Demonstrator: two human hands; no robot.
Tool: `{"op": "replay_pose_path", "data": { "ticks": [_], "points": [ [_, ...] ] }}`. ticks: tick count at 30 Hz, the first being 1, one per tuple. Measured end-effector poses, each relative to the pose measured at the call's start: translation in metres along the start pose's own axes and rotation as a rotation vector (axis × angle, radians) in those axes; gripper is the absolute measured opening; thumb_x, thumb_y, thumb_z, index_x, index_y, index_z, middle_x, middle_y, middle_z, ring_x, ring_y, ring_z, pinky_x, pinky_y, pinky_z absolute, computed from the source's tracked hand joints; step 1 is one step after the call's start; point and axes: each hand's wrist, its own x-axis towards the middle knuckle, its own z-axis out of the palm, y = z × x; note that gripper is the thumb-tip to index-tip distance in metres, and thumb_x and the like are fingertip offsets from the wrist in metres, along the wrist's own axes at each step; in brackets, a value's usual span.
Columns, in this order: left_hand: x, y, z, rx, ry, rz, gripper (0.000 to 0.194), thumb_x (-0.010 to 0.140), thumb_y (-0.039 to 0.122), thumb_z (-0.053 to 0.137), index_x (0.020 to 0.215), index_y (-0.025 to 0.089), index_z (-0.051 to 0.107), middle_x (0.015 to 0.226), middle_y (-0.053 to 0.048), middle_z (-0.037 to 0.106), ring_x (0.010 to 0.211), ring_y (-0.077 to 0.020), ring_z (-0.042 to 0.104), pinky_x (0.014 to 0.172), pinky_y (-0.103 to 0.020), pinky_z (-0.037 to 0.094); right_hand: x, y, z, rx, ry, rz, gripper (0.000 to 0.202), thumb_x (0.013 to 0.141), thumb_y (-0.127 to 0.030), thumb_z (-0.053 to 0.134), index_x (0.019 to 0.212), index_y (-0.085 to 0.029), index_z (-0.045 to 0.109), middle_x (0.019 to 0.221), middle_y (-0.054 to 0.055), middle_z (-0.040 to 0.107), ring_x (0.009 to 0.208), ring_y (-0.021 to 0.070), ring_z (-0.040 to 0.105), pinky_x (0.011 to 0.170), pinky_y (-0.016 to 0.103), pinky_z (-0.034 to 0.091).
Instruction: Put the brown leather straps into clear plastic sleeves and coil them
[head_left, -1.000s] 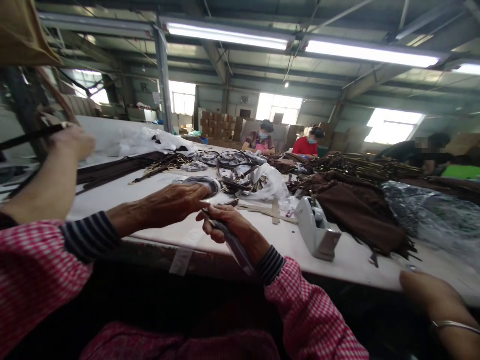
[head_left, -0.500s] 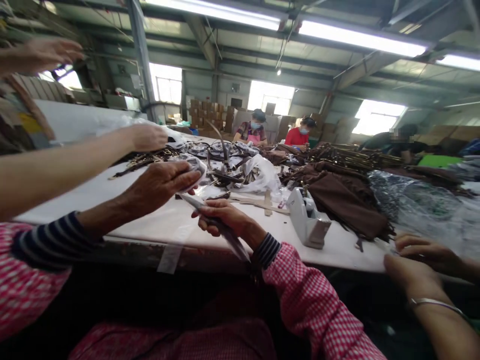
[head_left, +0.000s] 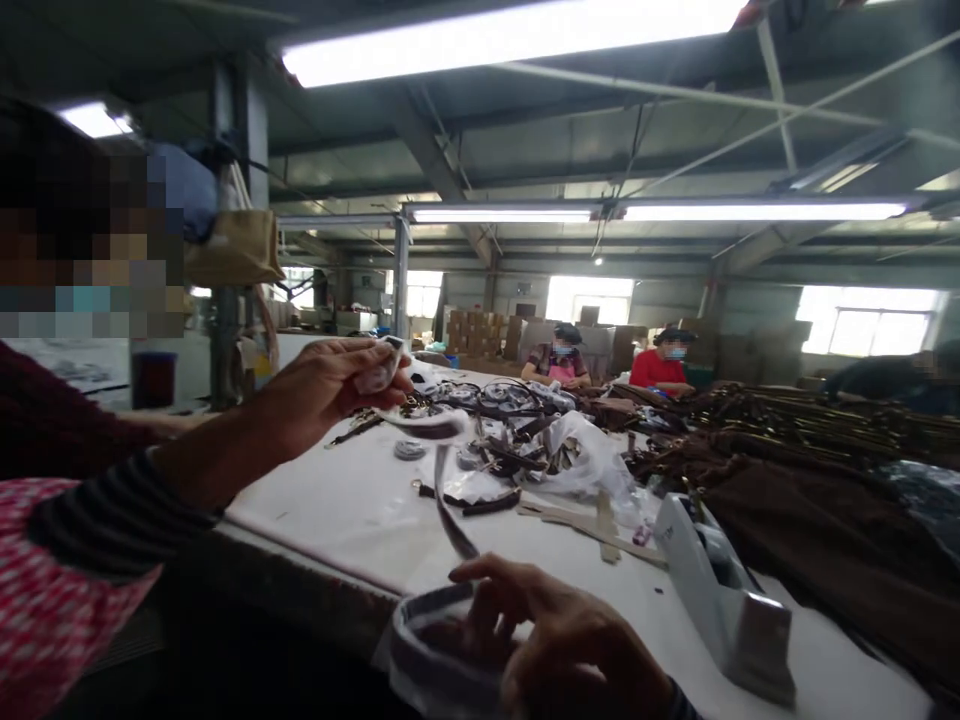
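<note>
Raised over the table's left part, my left hand (head_left: 322, 385) pinches one end of a long, narrow strap (head_left: 454, 520) wrapped in thin whitish film. From there the strap droops, twists and runs down to my right hand (head_left: 562, 630), low at the near edge. My right fingers are curled about it, with the index finger more extended. A wide loop of the strap hangs beside those fingers, partly below the frame. Further off lie dark straps (head_left: 480, 500) with metal fittings, and a small wrapped coil (head_left: 409, 450).
A grey-white tape dispenser (head_left: 761, 640) stands on the white table (head_left: 322, 520), right of my hands. Beyond are beige strips (head_left: 592, 530), crumpled clear plastic (head_left: 581, 455) and brown fabric pieces (head_left: 810, 530). A co-worker in a dark red sleeve (head_left: 60, 410) is close on my left; others sit across.
My hands have moved apart, stretching the strap between them: the left is up, the right lower and nearer. The view has tilted up and turned left. The co-worker's hands at right have left view.
</note>
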Motion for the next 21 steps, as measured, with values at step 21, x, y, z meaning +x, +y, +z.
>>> {"op": "replay_pose_path", "data": {
  "ticks": [21],
  "points": [
    [0.023,0.071,0.020,0.393,-0.843,-0.214,0.024,0.088,0.039,0.070,0.076,0.019,0.076,0.064,-0.006,0.069,0.049,-0.0158,0.055,0.044,-0.026,0.044,0.088,-0.131,0.019,0.253,-0.176,-0.414,0.036,0.084,-0.049,0.081,0.081,-0.018,0.063,0.056,-0.007,0.046,0.048,0.0099,0.042,0.050,0.025,0.039]
  ]
}}
